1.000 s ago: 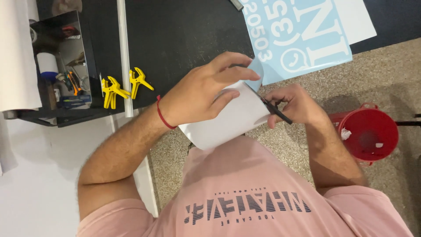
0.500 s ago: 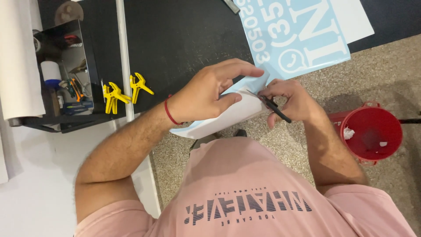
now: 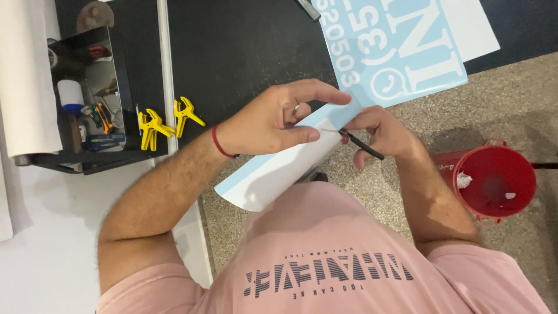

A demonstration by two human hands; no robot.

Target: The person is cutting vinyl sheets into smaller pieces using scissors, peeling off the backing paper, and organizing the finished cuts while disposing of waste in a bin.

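My left hand [image 3: 276, 119], with a red band at the wrist, pinches a curled sheet of light blue vinyl with a white backing [image 3: 273, 174] in front of my chest. My right hand [image 3: 381, 134] grips a thin black pointed tool [image 3: 361, 144], and its tip touches the sheet's upper edge beside my left thumb. The sheet bends down toward my pink shirt. A larger light blue vinyl sheet with white cut-out characters [image 3: 395, 49] lies on the black table [image 3: 244, 46] just beyond my hands.
A red bucket [image 3: 494, 180] with paper scraps stands on the speckled floor at the right. Yellow spring clamps [image 3: 168, 119] lie on the table at the left, beside a black tray of small tools [image 3: 87, 104]. A white roll [image 3: 23, 75] lies at far left.
The small sheet has turned and dropped lower, so more of its white backing shows at the left. Both hands stayed close together on its upper edge.
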